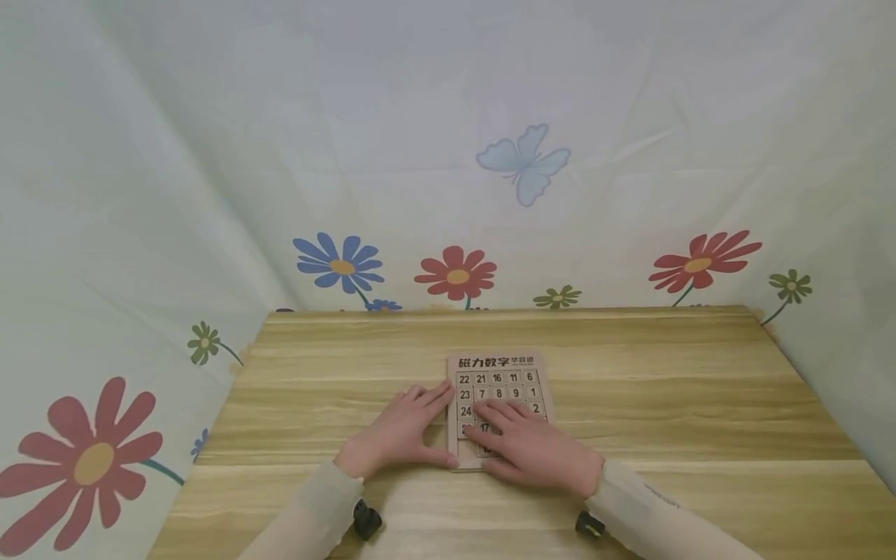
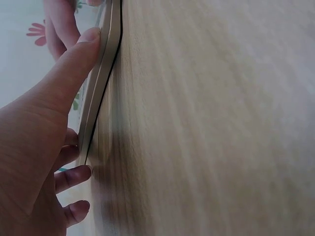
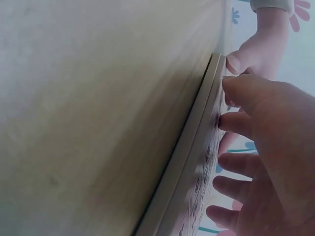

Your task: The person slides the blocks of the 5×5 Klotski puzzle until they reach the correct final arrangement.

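A wooden sliding number puzzle (image 1: 495,362) lies flat on the table, its numbered tiles in rows under a printed heading. My left hand (image 1: 402,428) rests along its left side, the thumb on the near left corner and the fingertips at the left edge. In the left wrist view, the thumb (image 2: 74,69) touches the board's rim and the other fingers are loosely bent. My right hand (image 1: 535,447) lies over the lower tiles with its fingers extended, hiding several of them. One fingertip touches a tile at the left column. A bare space shows at the lower left of the grid.
The wood-grain table (image 1: 336,350) reaches back to a pale cloth backdrop (image 1: 392,155) printed with flowers and a butterfly. Cloth also hangs at both sides. A small black device (image 1: 366,519) sits at the left wrist and another black device (image 1: 590,525) at the right.
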`<state>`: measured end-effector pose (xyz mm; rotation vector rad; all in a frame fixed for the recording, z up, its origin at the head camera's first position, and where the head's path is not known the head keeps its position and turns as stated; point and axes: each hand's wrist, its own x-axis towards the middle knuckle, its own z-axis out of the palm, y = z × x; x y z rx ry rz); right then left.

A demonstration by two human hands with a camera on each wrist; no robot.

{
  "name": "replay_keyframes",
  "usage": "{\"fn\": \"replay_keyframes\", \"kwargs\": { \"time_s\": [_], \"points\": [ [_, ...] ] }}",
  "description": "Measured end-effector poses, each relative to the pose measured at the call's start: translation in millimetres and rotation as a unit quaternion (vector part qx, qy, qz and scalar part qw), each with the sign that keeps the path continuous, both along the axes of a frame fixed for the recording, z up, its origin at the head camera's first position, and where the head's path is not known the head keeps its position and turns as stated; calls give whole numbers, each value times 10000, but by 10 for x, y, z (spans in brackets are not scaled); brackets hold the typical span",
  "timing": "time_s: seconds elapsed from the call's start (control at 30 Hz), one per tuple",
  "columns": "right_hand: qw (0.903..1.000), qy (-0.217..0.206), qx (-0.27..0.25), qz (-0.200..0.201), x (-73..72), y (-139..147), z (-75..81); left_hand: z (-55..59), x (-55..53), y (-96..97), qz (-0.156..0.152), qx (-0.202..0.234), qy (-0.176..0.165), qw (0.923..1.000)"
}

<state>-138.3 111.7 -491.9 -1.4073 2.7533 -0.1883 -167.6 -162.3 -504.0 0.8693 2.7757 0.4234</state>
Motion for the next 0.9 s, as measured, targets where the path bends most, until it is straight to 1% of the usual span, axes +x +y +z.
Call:
{"fn": "replay_keyframes", "kwargs": {
  "time_s": [0.1, 0.23, 0.3, 0.4, 0.47, 0.57, 0.73, 0.8, 0.9],
  "points": [
    [9999, 67, 73, 90, 32, 2, -2, 5, 6, 5, -11, 15, -17, 10000],
    [9997, 59, 146, 204, 122, 26, -6, 20, 14, 7, 0, 28, -51, 10000],
    [9993, 133, 210, 265, 161, 34, -16, 21, 15, 6, -2, 45, -33, 10000],
    [9992, 136, 181, 317, 184, 27, -12, 11, 11, 6, -4, 31, -15, 10000],
    [9995, 47, 126, 276, 169, 4, 5, 7, 9, -1, -11, 36, 21, 10000],
    [9998, -127, 26, 132, 96, -53, 30, 4, 7, -8, -3, 59, 33, 10000],
    [9998, -152, 28, -90, -48, -143, 40, -7, 6, -10, -13, 79, 23, 10000],
    [9997, -177, 72, -136, -76, -159, 37, -10, 5, -9, -16, 66, 3, 10000],
    [9997, -195, 120, -129, -77, -163, 25, -5, 5, -10, -9, 70, -4, 10000]
  ]
}}
